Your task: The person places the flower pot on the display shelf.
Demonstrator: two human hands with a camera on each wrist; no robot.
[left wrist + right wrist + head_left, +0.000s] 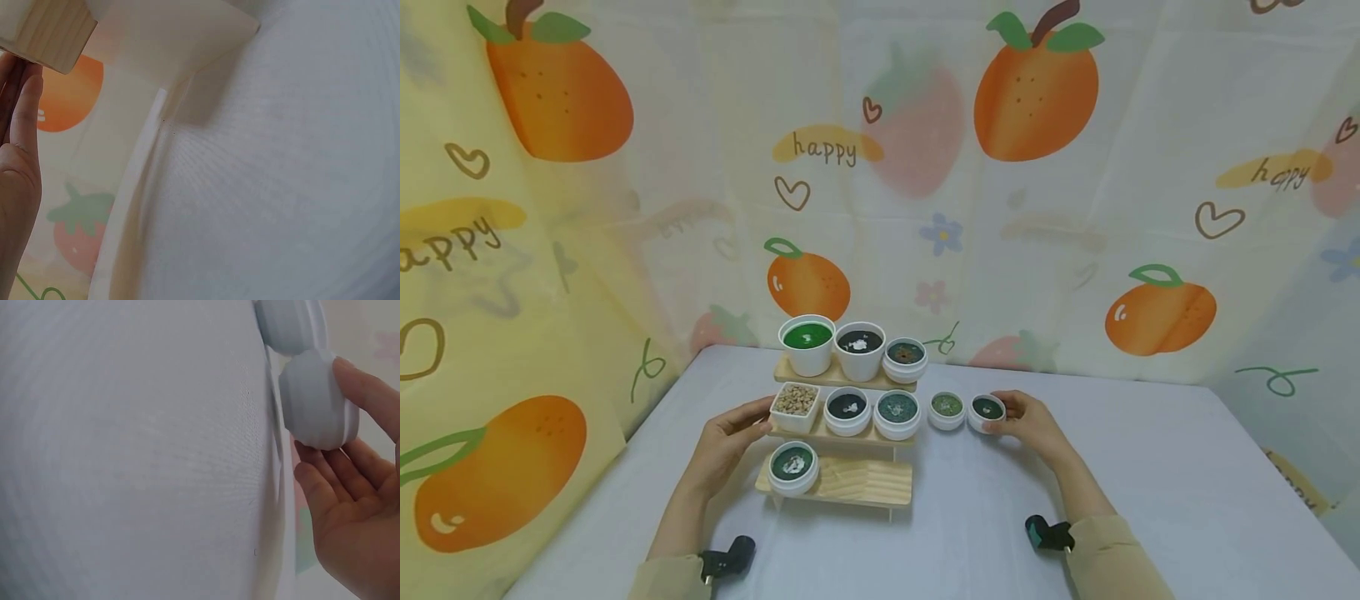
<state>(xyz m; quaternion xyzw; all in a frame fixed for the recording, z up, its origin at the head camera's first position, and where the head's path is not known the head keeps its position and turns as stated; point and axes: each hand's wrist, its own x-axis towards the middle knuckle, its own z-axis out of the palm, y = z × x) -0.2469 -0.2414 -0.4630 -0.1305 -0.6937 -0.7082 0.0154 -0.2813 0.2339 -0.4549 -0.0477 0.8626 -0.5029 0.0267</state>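
Note:
My right hand [1033, 425] grips a small round white pot [987, 410] with dark green contents, thumb on the near side and fingers round the far side. In the right wrist view that ribbed pot [315, 403] sits between thumb and fingers. Just left of it stands a similar pot [946, 410] with lighter green contents. My left hand [722, 442] is at the left end of the middle wooden tier [850, 435], beside a square white pot [795, 406] of pale grains. Its fairly straight fingers touch the end of the wooden board [53, 34] in the left wrist view.
The three-tier stand's back tier [850, 375] bears a row of white pots. Two round pots [847, 410] stand by the square one; a single pot [793, 467] stands on the front tier [872, 482]. White cloth [970, 508] covers the table, with a printed curtain [880, 225] behind.

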